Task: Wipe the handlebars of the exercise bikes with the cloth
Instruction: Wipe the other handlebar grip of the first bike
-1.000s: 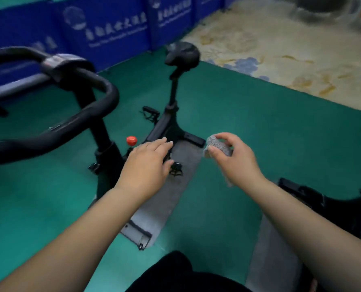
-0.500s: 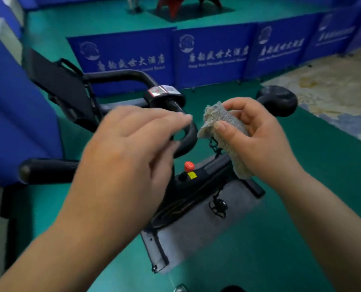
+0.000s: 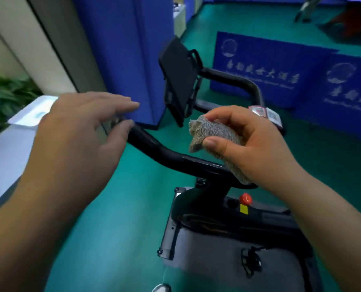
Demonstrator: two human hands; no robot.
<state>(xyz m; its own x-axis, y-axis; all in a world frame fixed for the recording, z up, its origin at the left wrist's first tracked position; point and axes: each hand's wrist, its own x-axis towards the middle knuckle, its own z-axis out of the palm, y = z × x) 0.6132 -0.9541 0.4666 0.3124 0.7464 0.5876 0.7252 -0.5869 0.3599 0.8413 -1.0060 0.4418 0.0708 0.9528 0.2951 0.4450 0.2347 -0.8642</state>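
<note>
An exercise bike's black handlebar (image 3: 167,153) curves across the middle of the view, with a black tablet holder (image 3: 180,79) above it. My right hand (image 3: 253,144) is shut on a folded grey cloth (image 3: 215,135), held just above the bar near its centre clamp. My left hand (image 3: 80,131) hovers over the bar's left end with fingers spread, holding nothing; that end is hidden under it.
The bike's dark frame with a red knob (image 3: 245,198) stands on a grey mat (image 3: 204,258) over green floor. Blue barrier panels (image 3: 270,68) line the back and a blue column (image 3: 120,55) rises behind the bar. A white counter (image 3: 4,148) lies at the left.
My view has swung left and closer to the bike. Both hands have come up to the handlebar, the left spreading over its left end, the right still gripping the cloth.
</note>
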